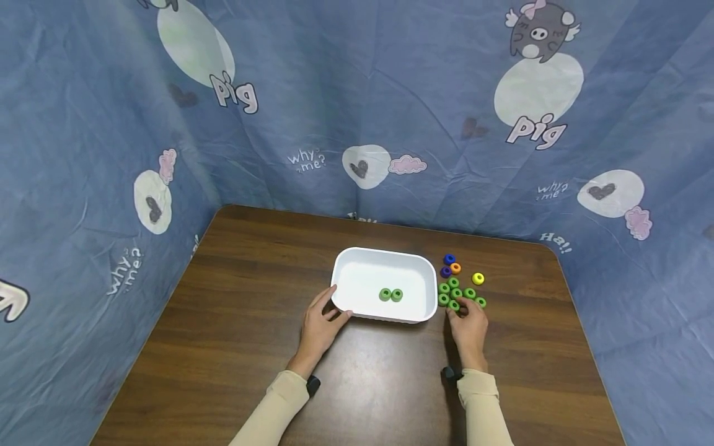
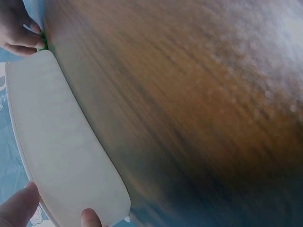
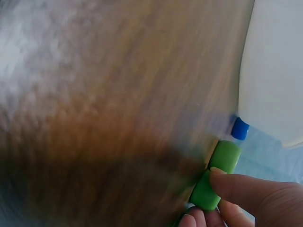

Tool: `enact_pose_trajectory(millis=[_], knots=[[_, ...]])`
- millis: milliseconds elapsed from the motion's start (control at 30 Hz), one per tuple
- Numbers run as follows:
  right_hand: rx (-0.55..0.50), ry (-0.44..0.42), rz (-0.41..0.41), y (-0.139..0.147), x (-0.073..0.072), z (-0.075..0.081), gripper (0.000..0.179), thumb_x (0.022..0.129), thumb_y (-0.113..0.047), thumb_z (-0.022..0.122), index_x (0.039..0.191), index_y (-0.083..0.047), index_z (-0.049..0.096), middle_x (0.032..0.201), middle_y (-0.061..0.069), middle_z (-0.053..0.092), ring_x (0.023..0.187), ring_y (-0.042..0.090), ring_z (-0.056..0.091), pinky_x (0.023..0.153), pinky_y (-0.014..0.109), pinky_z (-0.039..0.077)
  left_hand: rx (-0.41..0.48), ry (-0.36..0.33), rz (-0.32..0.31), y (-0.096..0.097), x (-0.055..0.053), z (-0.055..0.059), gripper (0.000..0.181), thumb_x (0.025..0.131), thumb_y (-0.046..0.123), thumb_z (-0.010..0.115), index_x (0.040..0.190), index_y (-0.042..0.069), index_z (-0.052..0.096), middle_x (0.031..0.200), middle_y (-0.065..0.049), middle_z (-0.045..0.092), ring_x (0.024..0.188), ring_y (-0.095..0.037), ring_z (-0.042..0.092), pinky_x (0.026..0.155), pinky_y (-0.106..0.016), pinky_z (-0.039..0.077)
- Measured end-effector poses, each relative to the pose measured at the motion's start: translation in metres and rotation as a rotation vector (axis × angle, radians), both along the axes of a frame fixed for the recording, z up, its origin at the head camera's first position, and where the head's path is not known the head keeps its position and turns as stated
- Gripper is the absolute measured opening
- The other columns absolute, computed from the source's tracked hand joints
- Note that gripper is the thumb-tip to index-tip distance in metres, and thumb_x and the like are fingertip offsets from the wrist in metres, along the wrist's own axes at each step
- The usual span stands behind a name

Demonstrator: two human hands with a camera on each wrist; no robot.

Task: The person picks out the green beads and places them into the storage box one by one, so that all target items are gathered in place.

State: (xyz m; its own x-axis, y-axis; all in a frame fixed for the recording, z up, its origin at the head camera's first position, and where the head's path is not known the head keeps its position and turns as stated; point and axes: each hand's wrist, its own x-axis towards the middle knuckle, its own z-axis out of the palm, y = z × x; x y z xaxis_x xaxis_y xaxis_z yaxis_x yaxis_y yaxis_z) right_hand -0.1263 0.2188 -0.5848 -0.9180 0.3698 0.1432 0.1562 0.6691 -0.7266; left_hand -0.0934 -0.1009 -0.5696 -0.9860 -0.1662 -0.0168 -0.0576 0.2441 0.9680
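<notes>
A white plastic tray (image 1: 385,256) lies on the table with two green rings (image 1: 391,295) inside, side by side. My left hand (image 1: 319,328) spreads its thumb and fingers across the tray's near left corner, touching the rim and outer wall; in the left wrist view a fingertip (image 2: 90,218) lies against that wall. To the tray's right, my right hand (image 1: 470,328) pinches a green ring (image 3: 205,191) between thumb and fingers at the near side of a cluster of green rings (image 1: 444,288). Another green ring (image 3: 225,156) stands right beside the pinched one in the right wrist view.
Behind the green cluster lie a blue ring (image 1: 449,259), a purple ring (image 1: 445,272), an orange ring (image 1: 455,268) and a yellow ring (image 1: 478,279). The brown wooden table (image 1: 240,279) ends at a blue patterned cloth (image 1: 312,111) along its back and sides.
</notes>
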Motion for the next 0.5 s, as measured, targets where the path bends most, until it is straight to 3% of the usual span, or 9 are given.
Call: enact_pose_trajectory(millis=[500], knots=[[-0.027, -0.033, -0.016, -0.0019, -0.0014, -0.0041, 0.032, 0.084, -0.004, 0.076, 0.116, 0.003, 0.07, 0.112, 0.022, 0.07, 0.1, 0.038, 0.067, 0.087, 0.05, 0.06, -0.004, -0.002, 0.012, -0.0001, 0.0, 0.0016, 0.069, 0.081, 0.006, 0.083, 0.144, 0.005, 0.054, 0.15, -0.019, 0.049, 0.139, -0.033, 0.049, 0.102, -0.037, 0.059]])
